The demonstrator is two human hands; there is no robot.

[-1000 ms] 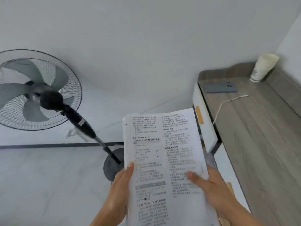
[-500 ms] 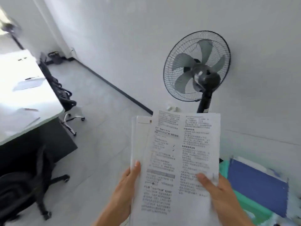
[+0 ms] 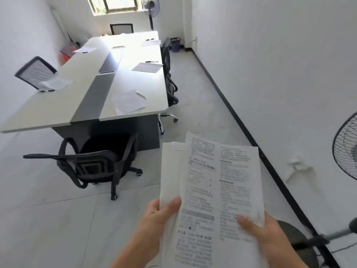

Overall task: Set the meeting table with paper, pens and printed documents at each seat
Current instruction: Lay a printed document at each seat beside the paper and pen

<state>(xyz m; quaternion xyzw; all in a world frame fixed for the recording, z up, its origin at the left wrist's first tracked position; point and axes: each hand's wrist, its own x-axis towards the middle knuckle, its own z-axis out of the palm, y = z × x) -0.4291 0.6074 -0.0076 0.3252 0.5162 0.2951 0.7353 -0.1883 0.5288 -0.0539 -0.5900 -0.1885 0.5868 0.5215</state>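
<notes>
Stack of printed documents (image 3: 212, 190) held in both hands, short of the near end of the meeting table (image 3: 58, 105).

The stack's long axis runs away from the person, with the printed top edge towards the table's near right corner. The top sheet is skewed slightly, so blank sheets show along its left side. The left hand (image 3: 156, 219) pinches the lower left edge, thumb on top. The right hand (image 3: 260, 231) pinches the lower right edge, thumb on the text. The fingers of both are hidden beneath, and most of the stack lies beyond them. On the table's near right lie loose sheets (image 3: 128, 102) with a pen (image 3: 140, 94) beside them. A black chair (image 3: 92, 165) stands on pale floor tiles at the table's near end, and a window (image 3: 114, 4) lies beyond its far end.
</notes>
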